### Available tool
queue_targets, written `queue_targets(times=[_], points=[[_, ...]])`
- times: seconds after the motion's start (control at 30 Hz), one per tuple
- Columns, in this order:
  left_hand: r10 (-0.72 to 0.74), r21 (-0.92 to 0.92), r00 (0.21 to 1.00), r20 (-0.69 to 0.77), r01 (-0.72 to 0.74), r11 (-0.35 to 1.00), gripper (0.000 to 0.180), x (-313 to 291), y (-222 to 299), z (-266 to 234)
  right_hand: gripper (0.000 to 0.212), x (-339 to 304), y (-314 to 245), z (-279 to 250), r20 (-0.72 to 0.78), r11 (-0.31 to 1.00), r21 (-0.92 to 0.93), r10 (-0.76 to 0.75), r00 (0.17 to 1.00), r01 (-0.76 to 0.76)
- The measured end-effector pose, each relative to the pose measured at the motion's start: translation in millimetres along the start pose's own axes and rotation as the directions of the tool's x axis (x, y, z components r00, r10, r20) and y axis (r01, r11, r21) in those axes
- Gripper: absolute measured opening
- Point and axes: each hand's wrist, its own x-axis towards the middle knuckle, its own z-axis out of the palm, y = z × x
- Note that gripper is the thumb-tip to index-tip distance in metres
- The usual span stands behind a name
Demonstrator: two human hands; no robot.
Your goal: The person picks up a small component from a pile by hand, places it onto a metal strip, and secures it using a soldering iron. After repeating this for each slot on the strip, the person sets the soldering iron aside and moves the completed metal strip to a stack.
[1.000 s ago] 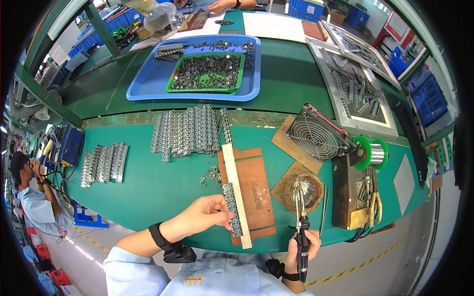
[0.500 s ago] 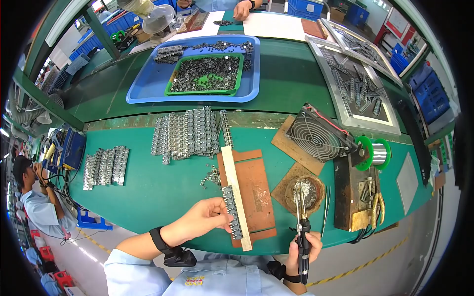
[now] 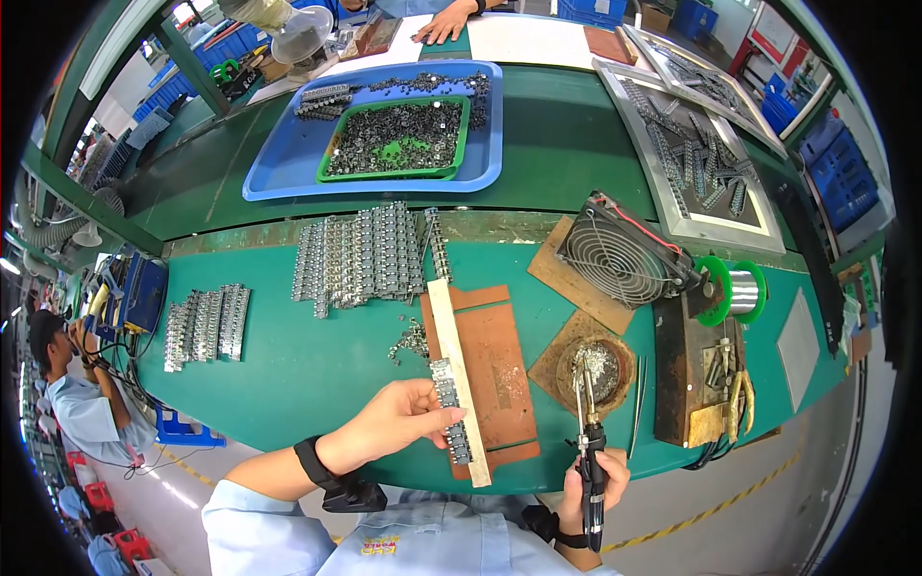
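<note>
Grey segmented strip (image 3: 446, 384): here it is, low on the green tabletop (image 3: 317, 374), lying along the left side of a pale wooden bar (image 3: 455, 365).
Left grip (image 3: 399, 422): grasping that strip, thumb across it below the middle, fingers bunched at its left side, spread little more than the strip's width.
Right grip (image 3: 609, 480): wrapped firmly round the black handle of a soldering tool (image 3: 593, 446), the handle filling the palm.
Strip's long axis: running away from the person, far end tipped slightly left, close to parallel with the bar.
Tool's line: handle toward the body, slim metal tip aimed away and a touch left, over a round dish (image 3: 607, 376) of silvery bits; whether it touches them, I can't tell.
Near edge: the tabletop's rim bends close by both hands, and the bar's near end reaches about to it.
Left room: a broad stretch of green between the left grip and a small group of strips (image 3: 206, 326).
Far side: loose metal parts (image 3: 411, 341) just beyond the strip, a larger stack of strips (image 3: 355, 254) behind.
Right room: tight, with tweezers (image 3: 639, 403) just beside the dish.
</note>
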Motion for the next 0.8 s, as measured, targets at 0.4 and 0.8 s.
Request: queue_targets(times=[0.4,0.8], points=[[-0.007,0.05,1.0,0.011,0.007,0.999,0.028,7.1,-1.0,-1.7,0.036,1.5,-4.8,1.8,-0.012,1.0,0.022,0.003,1.0,-0.003],[-0.098,0.16,0.989,-0.112,0.116,0.98,0.036,18.3,26.7,-19.5,0.036,2.1,-5.2,1.9,-0.002,1.0,0.009,0.012,1.0,-0.012]])
